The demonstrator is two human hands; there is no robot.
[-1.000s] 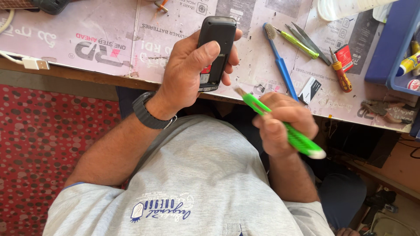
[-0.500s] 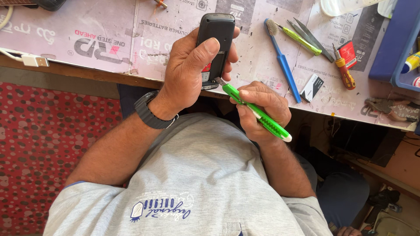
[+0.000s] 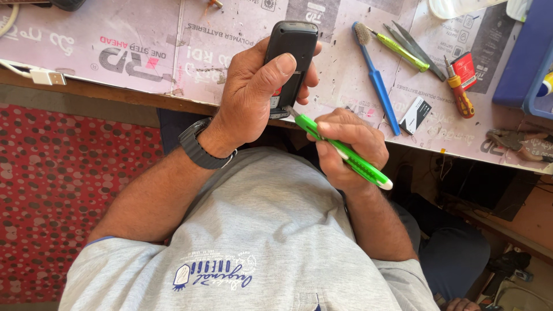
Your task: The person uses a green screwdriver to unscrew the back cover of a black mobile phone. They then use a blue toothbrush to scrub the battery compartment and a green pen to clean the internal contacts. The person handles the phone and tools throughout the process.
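1. Here, the left hand [image 3: 253, 98] is clamped round a phone [image 3: 291, 60], thumb across its back.
2. The right hand [image 3: 348, 147] pinches a green tool [image 3: 340, 151], tip touching the phone's lower edge.
3. Too hard a pry could slip the tip toward the left fingers.
4. The phone is dark, slim, upright above the bench [image 3: 115, 52], left of a blue brush [image 3: 377, 83].

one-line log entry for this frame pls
left hand: holds dark phone upright | right hand: grips green tool, tip at phone's lower edge | bench: blue toothbrush, red-orange screwdriver lying idle
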